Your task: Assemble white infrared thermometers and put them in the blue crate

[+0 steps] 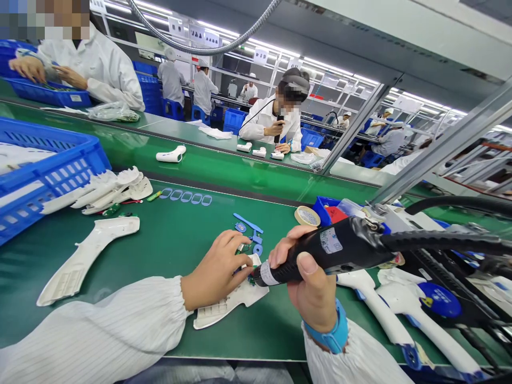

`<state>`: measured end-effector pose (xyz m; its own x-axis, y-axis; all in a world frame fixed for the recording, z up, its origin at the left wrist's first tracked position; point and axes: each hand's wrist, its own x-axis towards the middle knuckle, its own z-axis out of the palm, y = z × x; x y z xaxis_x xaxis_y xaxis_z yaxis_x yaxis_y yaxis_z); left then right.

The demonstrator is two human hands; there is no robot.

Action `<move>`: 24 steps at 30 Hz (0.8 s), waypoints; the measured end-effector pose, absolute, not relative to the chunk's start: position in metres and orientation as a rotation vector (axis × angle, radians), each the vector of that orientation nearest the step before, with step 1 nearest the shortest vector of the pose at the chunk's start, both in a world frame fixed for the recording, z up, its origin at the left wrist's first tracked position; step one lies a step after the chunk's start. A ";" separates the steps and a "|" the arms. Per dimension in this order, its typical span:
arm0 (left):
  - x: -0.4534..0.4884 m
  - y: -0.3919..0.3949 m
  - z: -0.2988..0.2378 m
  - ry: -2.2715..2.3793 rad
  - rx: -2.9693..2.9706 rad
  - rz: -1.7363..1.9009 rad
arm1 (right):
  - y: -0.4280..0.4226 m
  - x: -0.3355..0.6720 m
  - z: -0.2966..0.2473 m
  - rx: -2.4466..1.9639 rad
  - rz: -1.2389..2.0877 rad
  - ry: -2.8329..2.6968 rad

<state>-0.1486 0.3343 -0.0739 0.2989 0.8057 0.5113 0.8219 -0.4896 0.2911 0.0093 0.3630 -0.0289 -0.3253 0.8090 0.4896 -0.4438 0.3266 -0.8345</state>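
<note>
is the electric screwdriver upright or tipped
Tipped, nearly level: the right hand grips the electric screwdriver, its tip angled down toward the white plastic housing.

White plastic housing shell (234, 305) lies open-side up.

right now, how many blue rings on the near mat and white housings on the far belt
blue rings: 5
white plastic housings: 4
total: 9
</note>
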 end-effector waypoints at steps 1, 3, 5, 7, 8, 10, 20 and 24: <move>-0.149 0.334 -0.074 -1.575 -2.514 -0.965 | 0.363 0.009 -0.029 -0.369 1.322 -1.395; -0.149 0.334 -0.075 -1.575 -2.517 -0.974 | 0.364 0.007 -0.028 -0.368 1.336 -1.397; -0.149 0.335 -0.076 -1.571 -2.509 -0.995 | 0.366 0.004 -0.026 -0.356 1.362 -1.408; -0.148 0.335 -0.078 -1.567 -2.496 -1.021 | 0.369 0.001 -0.025 -0.345 1.387 -1.436; -0.148 0.335 -0.079 -1.566 -2.492 -1.028 | 0.370 -0.001 -0.025 -0.345 1.392 -1.457; -0.148 0.335 -0.081 -1.573 -2.493 -1.026 | 0.372 -0.005 -0.025 -0.353 1.399 -1.495; -0.150 0.339 -0.087 -1.596 -2.505 -1.046 | 0.377 -0.013 -0.029 -0.362 1.412 -1.527; -0.148 0.338 -0.087 -1.626 -2.516 -1.037 | 0.372 -0.005 -0.021 -0.364 1.421 -1.483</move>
<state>-0.1479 0.3379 -0.0870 0.2597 0.8234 0.5045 0.8046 -0.4734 0.3584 -0.0050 0.3718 -0.0207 -0.4474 0.7779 0.4412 -0.4078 0.2617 -0.8748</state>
